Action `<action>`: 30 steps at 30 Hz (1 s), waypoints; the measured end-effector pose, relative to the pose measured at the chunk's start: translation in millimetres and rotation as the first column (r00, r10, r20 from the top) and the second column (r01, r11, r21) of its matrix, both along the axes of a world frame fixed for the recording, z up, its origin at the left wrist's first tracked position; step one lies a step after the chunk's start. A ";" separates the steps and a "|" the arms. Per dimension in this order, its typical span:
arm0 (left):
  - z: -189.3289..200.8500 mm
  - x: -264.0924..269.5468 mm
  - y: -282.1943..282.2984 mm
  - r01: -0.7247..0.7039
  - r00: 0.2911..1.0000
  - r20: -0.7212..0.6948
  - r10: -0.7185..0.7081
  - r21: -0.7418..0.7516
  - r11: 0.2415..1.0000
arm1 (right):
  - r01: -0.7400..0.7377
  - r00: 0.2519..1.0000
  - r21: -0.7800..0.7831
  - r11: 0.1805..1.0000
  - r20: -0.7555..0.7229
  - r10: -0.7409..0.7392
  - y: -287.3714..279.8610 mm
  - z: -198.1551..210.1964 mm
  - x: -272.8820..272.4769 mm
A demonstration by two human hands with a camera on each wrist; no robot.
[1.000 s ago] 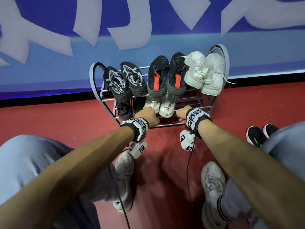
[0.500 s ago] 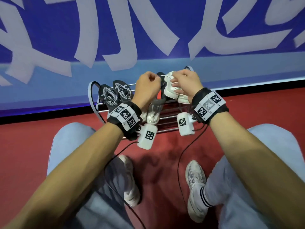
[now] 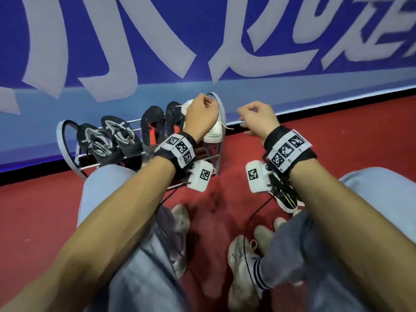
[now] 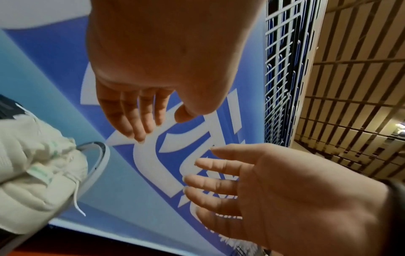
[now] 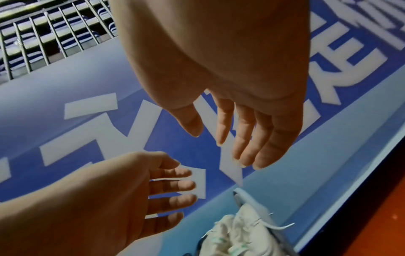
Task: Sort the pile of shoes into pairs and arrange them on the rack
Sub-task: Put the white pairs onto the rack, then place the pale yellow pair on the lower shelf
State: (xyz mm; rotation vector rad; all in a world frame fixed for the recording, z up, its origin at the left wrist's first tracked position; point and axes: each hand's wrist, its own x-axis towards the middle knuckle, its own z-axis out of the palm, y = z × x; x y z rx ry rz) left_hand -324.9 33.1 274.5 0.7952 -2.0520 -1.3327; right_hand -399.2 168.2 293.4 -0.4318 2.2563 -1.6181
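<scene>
Left hand (image 3: pixel 203 117): raised in front of the white sneakers, back toward the head camera; from the left wrist view, fingers (image 4: pixel 131 119) loosely extended, relaxed, gripping nothing.
Right hand (image 3: pixel 256 118): raised to the right of the rack, apart from the left hand and from the shoes; in the right wrist view, fingers (image 5: pixel 245 138) straight and slack, empty.
Wrists: banded in black straps with square printed markers, a white camera box hanging under each.
White sneakers (image 3: pixel 213 129): paired at the right end of the top tier, a loose lace (image 3: pixel 227 127) trailing off to the right.
Black shoes with red tongues (image 3: pixel 155 126): side by side in the middle of the top tier.
Black patterned shoes (image 3: pixel 108 140): paired at the left end of the top tier.
Shoe rack (image 3: pixel 67 149): metal, rounded grey side frames, set against the wall; lower tier mostly hidden behind the left arm and knee.
Floor (image 3: pixel 33 210): red, with a black strip along the wall base.
Wall (image 3: pixel 135 41): blue banner with large white characters, pale blue band beneath.
Overhead: railing bars and a slatted ceiling, seen in the wrist views.
</scene>
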 end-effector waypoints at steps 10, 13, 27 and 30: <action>-67.5 -89.7 94.2 0.168 0.955 0.239 -0.176 0.056 0.984 | 0.204 0.978 0.125 0.971 0.024 -0.209 109.6 -49.8 -71.9; -120.8 -93.6 137.8 0.254 0.888 0.380 -0.258 0.063 0.965 | 0.232 0.962 0.297 0.926 0.073 -0.264 150.5 -100.9 -93.3; -337.5 -57.9 195.3 0.406 0.437 0.787 -0.436 0.259 0.876 | -0.211 0.870 0.740 0.639 0.440 -0.223 333.4 -376.2 -63.9; -384.2 -30.3 222.7 0.399 0.402 0.710 -0.578 0.432 0.809 | -0.233 0.850 0.764 0.602 0.460 -0.255 335.3 -397.9 -62.0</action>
